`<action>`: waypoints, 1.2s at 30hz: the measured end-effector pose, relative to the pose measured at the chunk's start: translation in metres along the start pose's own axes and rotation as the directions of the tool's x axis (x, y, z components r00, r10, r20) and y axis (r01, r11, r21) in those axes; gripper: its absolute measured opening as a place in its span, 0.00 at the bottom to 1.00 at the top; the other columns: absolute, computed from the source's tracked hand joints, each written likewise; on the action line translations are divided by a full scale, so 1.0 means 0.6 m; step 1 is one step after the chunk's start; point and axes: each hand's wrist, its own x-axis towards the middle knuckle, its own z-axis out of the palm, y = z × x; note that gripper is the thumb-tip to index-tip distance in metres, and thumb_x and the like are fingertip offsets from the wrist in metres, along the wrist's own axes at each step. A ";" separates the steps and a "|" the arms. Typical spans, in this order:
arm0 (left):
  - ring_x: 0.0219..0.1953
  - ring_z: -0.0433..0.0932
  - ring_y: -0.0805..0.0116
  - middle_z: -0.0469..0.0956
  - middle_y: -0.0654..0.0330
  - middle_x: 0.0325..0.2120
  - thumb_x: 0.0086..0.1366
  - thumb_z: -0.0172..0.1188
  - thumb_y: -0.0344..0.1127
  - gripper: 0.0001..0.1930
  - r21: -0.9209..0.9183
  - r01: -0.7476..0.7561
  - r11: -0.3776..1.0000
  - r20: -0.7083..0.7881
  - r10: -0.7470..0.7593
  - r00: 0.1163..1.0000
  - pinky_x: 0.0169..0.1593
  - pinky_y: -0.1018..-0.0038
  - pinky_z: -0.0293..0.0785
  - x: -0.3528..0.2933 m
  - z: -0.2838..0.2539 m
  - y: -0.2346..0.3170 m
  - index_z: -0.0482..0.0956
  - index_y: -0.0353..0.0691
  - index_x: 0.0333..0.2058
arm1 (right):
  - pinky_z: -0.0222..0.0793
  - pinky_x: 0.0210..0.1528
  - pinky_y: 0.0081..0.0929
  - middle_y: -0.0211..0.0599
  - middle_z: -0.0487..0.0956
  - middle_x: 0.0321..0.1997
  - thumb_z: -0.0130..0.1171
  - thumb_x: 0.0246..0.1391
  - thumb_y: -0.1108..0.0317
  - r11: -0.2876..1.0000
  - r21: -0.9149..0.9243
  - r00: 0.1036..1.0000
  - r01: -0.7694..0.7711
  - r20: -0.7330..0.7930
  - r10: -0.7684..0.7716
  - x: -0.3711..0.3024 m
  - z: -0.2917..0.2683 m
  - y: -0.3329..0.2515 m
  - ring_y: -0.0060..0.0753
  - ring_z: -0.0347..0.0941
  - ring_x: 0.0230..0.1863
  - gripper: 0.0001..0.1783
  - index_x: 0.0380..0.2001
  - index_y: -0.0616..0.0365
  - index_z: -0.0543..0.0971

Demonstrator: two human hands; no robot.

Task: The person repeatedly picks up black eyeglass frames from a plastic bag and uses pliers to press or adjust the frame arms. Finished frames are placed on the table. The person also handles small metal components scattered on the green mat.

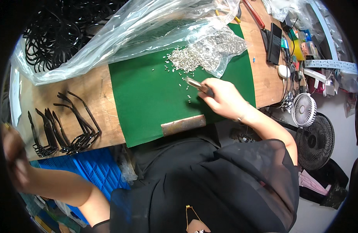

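Observation:
My right hand is closed around a pair of pliers, whose metal jaws point up and left over a green mat. Just beyond the jaws lies a pile of tiny silver metal pieces, some scattered singly. More of these pieces are in a clear plastic bag lying on the mat. My left hand is far out at the left rim, smeared by motion, so its fingers cannot be read. Nearest to it, black eyeglass frames stand in a cluster on the wooden table.
A large clear plastic sheet borders a heap of black frames. A worn metal-like strip lies at the mat's near edge. To the right are a phone, cables, a white fan and a black fan. Blue crates sit below.

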 end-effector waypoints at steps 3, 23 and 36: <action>0.20 0.73 0.70 0.74 0.53 0.35 0.56 0.51 0.23 0.22 -0.334 0.059 0.941 0.064 -0.040 0.997 0.33 0.76 0.75 -0.087 0.010 -0.017 0.55 0.30 0.49 | 0.65 0.32 0.35 0.45 0.70 0.24 0.53 0.42 0.71 0.987 -0.151 0.993 0.057 -0.090 -0.071 0.036 0.060 0.013 0.47 0.69 0.29 0.07 0.26 0.60 0.70; 0.33 0.75 0.72 0.67 0.47 0.46 0.47 0.59 0.15 0.46 0.022 0.205 0.978 -0.009 -0.205 0.979 0.40 0.78 0.72 -0.191 0.224 -0.224 0.36 0.38 0.59 | 0.66 0.32 0.34 0.45 0.72 0.27 0.55 0.46 0.65 0.999 0.036 0.993 -0.022 -0.114 0.026 0.041 0.055 -0.011 0.44 0.71 0.29 0.11 0.29 0.62 0.71; 0.38 0.71 0.72 0.64 0.48 0.49 0.48 0.56 0.14 0.46 0.318 0.066 0.946 -0.145 -0.021 0.989 0.45 0.77 0.71 -0.195 0.268 -0.218 0.36 0.38 0.59 | 0.62 0.32 0.16 0.27 0.71 0.26 0.60 0.48 0.69 0.465 0.864 0.981 -0.192 0.185 0.060 -0.022 0.029 -0.122 0.14 0.64 0.29 0.10 0.29 0.61 0.71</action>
